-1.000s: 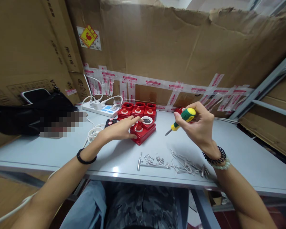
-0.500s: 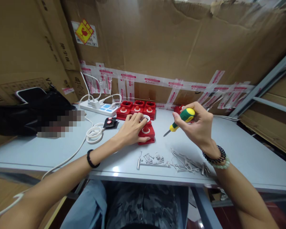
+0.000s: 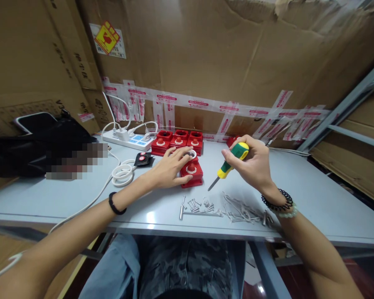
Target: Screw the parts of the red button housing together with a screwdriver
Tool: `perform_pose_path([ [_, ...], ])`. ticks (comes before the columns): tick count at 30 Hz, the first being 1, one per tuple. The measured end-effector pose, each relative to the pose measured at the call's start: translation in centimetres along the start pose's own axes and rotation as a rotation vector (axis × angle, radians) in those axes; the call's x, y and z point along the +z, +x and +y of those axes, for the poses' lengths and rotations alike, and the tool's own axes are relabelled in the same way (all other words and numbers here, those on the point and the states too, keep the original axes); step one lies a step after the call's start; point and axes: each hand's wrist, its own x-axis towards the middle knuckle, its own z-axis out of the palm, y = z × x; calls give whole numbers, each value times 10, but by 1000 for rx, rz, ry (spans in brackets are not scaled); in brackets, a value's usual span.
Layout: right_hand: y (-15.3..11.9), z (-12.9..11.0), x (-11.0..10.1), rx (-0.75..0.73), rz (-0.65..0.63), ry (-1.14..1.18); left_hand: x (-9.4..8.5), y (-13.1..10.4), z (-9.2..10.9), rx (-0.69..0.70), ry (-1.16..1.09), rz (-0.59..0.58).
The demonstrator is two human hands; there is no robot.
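At 6 o'clock, near table edge: loose screws (image 3: 195,204) and metal pins (image 3: 243,214) scattered on grey table (image 3: 314,199). Past them, right hand (image 3: 252,166) clamped on green-yellow screwdriver (image 3: 229,165), tip angled down toward 8 o'clock, clear of tabletop. Left hand (image 3: 168,169) fingers spread, pressing side and top of red switch box (image 3: 191,173) at centre. Best kept pinned flat, driver brought upright over screw hole before turning. Further, 12 o'clock: row of red boxes (image 3: 178,141); 10 o'clock: power strip (image 3: 129,141), coiled white cable (image 3: 122,175), black bag (image 3: 34,145). Taped cardboard wall (image 3: 221,62) behind; metal shelving (image 3: 345,104) at 2 o'clock.
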Motion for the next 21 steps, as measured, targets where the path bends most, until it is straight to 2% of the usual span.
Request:
perform_pose_path([
  [4, -3, 5, 4, 118, -68, 158, 4, 8, -14, 38, -81, 49],
  [9, -8, 10, 9, 210, -141, 273, 10, 11, -25, -12, -354, -33],
  [15, -8, 10, 11, 200, -134, 260, 9, 9, -20, -49, -440, -23],
  [21, -10, 14, 14, 247, -127, 274, 9, 8, -15, -186, -394, -99],
])
